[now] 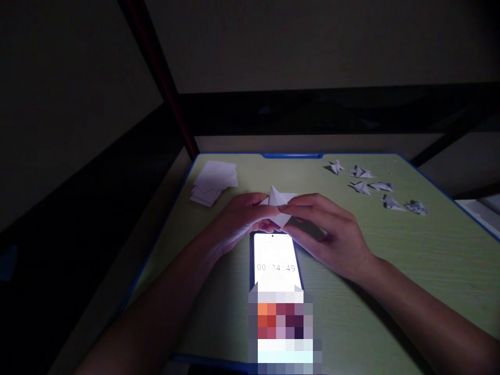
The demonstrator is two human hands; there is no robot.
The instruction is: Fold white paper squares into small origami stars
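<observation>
Between my two hands is a white folded paper [278, 198], with a pointed peak at its top and a flat corner hanging below. My left hand [250, 213] grips its left side, thumb laid across the front. On the right side, my right hand [328, 224] pinches the paper's edge with thumb and fingertips. Some fingertips are hidden behind the paper. Just below the hands lies a lit phone [275, 260] showing a timer, its lower part covered by a pixelated patch.
A stack of white paper sheets [216, 176] lies at the table's back left. Several folded paper pieces [361, 187] are scattered at the back right. The green table [410, 271] has a blue rim, with a blue handle [292, 155] at its far edge. The surroundings are dark.
</observation>
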